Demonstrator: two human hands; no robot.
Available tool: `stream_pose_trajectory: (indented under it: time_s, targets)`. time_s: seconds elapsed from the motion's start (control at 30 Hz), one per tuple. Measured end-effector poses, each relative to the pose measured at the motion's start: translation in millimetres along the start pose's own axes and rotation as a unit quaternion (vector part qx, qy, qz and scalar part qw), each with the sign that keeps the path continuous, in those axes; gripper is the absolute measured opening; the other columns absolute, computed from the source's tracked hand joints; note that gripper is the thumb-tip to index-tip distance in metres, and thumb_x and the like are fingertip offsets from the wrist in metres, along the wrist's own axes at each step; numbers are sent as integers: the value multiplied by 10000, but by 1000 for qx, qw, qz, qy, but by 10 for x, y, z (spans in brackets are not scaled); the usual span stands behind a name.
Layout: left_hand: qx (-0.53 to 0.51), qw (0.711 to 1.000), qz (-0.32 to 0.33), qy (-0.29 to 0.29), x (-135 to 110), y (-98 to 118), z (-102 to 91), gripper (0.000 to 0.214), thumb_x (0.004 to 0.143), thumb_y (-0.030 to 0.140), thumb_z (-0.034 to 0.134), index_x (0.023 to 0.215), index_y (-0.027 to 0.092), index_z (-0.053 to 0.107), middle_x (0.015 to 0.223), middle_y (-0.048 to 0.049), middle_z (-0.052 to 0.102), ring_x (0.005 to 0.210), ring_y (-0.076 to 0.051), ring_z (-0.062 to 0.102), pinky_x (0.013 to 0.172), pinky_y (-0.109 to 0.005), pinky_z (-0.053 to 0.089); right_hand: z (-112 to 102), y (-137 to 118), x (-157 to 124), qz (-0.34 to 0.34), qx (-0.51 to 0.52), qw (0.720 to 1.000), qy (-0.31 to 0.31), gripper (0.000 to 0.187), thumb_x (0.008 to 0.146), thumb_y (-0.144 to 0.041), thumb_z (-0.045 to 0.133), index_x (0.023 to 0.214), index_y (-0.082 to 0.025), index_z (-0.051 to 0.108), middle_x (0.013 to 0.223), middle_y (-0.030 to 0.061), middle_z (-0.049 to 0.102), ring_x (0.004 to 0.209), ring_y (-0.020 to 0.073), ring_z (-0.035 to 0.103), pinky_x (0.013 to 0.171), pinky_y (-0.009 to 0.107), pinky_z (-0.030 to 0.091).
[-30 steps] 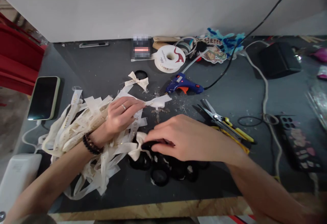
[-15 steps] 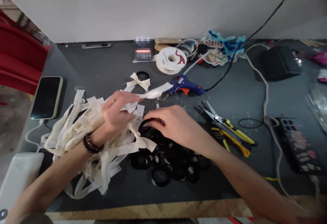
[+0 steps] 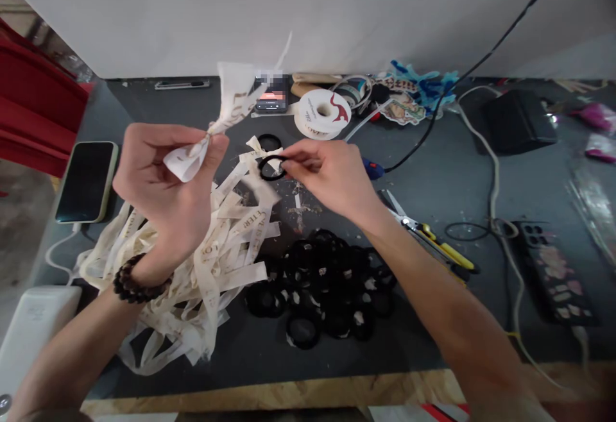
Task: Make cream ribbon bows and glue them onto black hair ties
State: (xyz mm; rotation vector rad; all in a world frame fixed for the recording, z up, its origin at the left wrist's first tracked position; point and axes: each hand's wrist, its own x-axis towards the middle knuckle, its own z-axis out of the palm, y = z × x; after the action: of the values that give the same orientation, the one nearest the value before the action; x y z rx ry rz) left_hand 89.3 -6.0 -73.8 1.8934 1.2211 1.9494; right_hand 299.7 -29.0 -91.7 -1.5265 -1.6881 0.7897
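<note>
My left hand (image 3: 166, 194) is raised, thumb and fingers pinching a cream printed ribbon bow (image 3: 228, 104) at its knot; one loop hangs over the palm. In my right hand (image 3: 332, 175) a black hair tie (image 3: 272, 168) is pinched by its edge, with a blurred ribbon bow seemingly attached at its left side. Just behind it another hair tie (image 3: 267, 142) lies on the table, partly overlapped by the held one. Below the hands are a heap of cut ribbon strips (image 3: 212, 268) and a pile of black hair ties (image 3: 327, 287).
Behind my right hand is a glue gun (image 3: 373, 168), mostly hidden. A ribbon spool (image 3: 321, 114) and a small phone-like device (image 3: 271, 95) stand at the back. Scissors (image 3: 409, 222) lie right, beside a cased phone (image 3: 558, 274). Another phone (image 3: 86, 181) and a white power bank (image 3: 38, 329) are left.
My left hand has lifted the ribbon bow up and left. My right hand has carried the hair tie with its bow from the pile to the hair tie at the back.
</note>
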Motion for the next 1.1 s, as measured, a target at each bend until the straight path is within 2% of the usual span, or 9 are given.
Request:
stream_pose_trajectory:
  time_s: [0.13,0.27,0.43,0.53,0.6,0.67,0.8,0.97,1.1]
  targets:
    - [-12,1000,0,-9,-32,-6,16,170,859,273,855,848,227,692,741,67,670,607,-70,570,514,-316,438,34,121,307,-21,-19,997,73,129,927,-213,654,996,-200,762,936,39,808,873,200,784,827,351,647]
    - [-16,999,-31,-35,-59,0,12,192,843,300,865,844,242,682,763,49,688,613,-94,590,509,-322,464,96,195,510,-24,-43,994,102,188,949,-235,628,1091,-180,738,955,71,799,864,212,781,811,359,644]
    - [-39,998,-35,-18,-68,-125,45,209,830,295,879,828,242,677,761,52,690,610,-87,581,510,-294,454,-31,22,245,-42,-168,981,90,249,978,-291,633,1184,-204,744,1081,77,802,861,241,768,861,419,585]
    - [-64,998,-25,-13,-118,-222,82,235,788,272,906,840,206,687,759,42,695,605,-83,591,510,-266,446,-210,-154,-39,-43,-180,981,-65,152,958,-289,671,1006,-222,799,895,39,807,796,213,748,769,337,540]
    - [-43,998,-22,-34,-199,-260,103,212,804,266,890,850,199,694,764,36,704,601,-83,594,507,-246,446,-311,-242,-178,-39,-168,962,-211,120,938,-313,704,921,-251,805,818,0,793,724,176,723,673,289,489]
    - [-25,997,-1,-72,-304,-276,117,192,814,268,878,851,195,704,791,22,732,640,-99,636,548,-242,481,-376,-298,-261,-36,-193,938,-287,111,936,-307,708,877,-264,792,783,-22,777,687,155,692,631,278,434]
    - [-12,990,31,-140,-499,-300,128,177,844,284,852,861,194,700,804,12,763,710,-129,715,625,-247,561,-410,-357,-350,-42,-282,901,-327,134,900,-344,767,809,-248,740,715,-27,740,634,156,645,574,285,332]
    - [-57,977,95,-180,-621,-377,136,108,869,199,820,879,197,712,807,2,782,712,-129,728,638,-238,595,-312,-403,-499,-70,-343,847,-401,331,825,-532,814,874,-217,725,762,31,747,665,227,682,556,294,276]
    - [-78,972,114,-192,-671,-432,132,165,838,122,830,936,197,720,854,6,786,773,-125,738,718,-240,610,-224,-423,-551,-110,-348,832,-418,60,928,-275,716,926,-218,732,805,31,754,702,224,701,593,294,298]
